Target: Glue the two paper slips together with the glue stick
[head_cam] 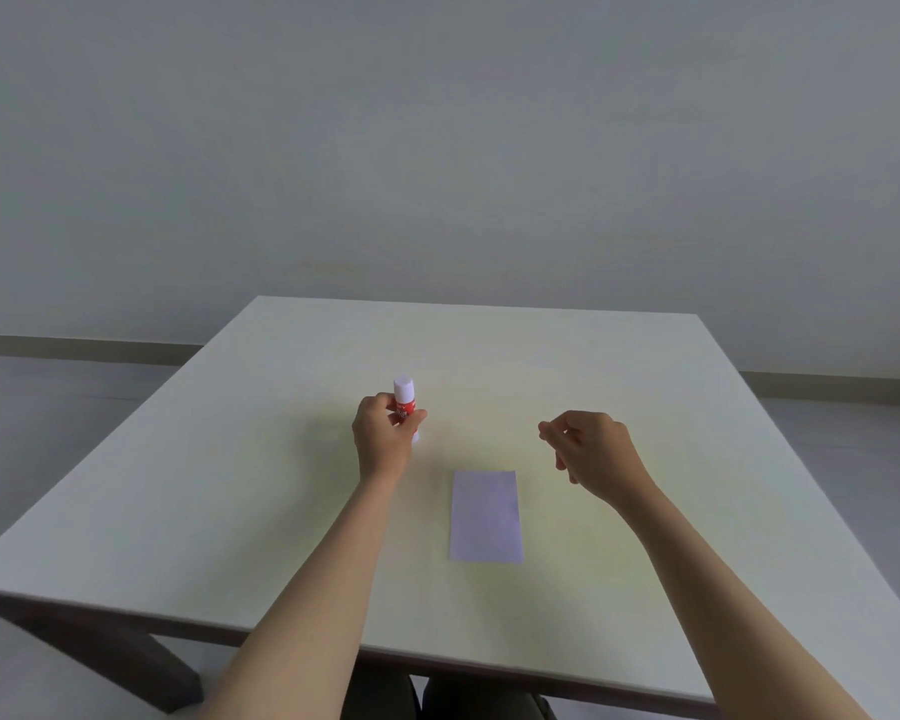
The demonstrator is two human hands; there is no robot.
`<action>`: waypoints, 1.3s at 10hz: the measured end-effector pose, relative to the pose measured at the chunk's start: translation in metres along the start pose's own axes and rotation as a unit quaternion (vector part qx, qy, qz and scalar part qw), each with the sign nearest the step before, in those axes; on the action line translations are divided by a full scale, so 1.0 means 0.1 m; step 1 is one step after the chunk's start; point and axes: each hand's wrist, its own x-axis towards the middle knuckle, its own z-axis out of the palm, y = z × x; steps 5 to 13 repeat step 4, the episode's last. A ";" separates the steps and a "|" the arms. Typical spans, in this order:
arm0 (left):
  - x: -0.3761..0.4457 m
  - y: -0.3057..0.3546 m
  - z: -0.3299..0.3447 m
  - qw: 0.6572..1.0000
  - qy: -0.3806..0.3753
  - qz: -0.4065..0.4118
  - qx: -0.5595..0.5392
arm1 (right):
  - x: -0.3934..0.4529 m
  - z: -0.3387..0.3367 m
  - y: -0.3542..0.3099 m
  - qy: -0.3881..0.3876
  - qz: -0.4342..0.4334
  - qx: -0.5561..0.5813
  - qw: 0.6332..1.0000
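Left hand: the left hand [385, 439] is wrapped around the glue stick [405, 402], fingers and thumb closed on its red middle section, forearm reaching in from the near edge.
Glue stick: upright, white cap on top, red label partly covered by the fingers; its base is at or just above the tabletop [593, 366], and contact cannot be confirmed from this view. It sits left of centre, beyond the paper.
Right hand: the right hand [593, 452] hangs above the tabletop to the right of the paper, fingers loosely curled inward, thumb and forefinger tips near each other; nothing is seen between them, and it grips nothing.
Paper: one pale lilac rectangle of paper [485, 517] lies flat near the middle of the tabletop, long side running away from the person, between the two forearms and touched by neither hand. Whether it is one slip or two stacked cannot be told.
Tabletop: pale, square, dark frame below at the near left corner.
Surroundings: plain grey wall [437, 148] behind, grey floor [47, 387] at either side.
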 end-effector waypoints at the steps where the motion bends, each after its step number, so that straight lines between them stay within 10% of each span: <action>1: -0.02 -0.02 0.00 1.000 -0.001 0.006 0.000 | -0.01 0.01 0.00 -0.003 -0.003 0.000 1.000; 13: -0.09 -0.09 -0.08 0.998 -0.047 -0.017 -0.043 | -0.05 0.01 -0.05 -0.014 -0.007 0.006 1.000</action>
